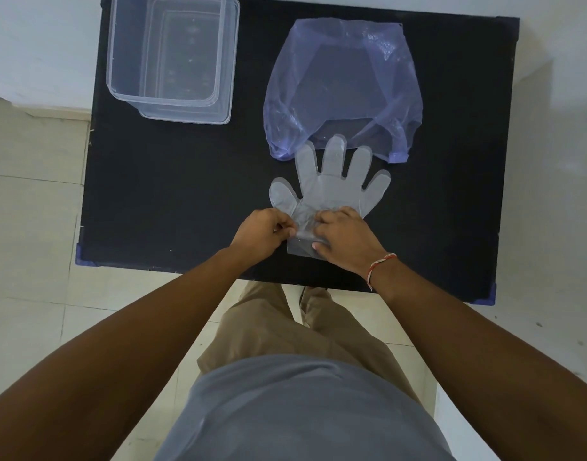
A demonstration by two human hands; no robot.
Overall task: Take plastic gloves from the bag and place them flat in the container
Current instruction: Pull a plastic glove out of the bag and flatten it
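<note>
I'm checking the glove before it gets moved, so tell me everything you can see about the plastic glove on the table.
The plastic glove is thin, clear film, lying flat on the black table, fingers spread and pointing away from the person. Its middle fingertips overlap the open edge of the purple bag. The cuff end looks wrinkled, where the left hand pinches its edge and the right hand grips it.
</note>
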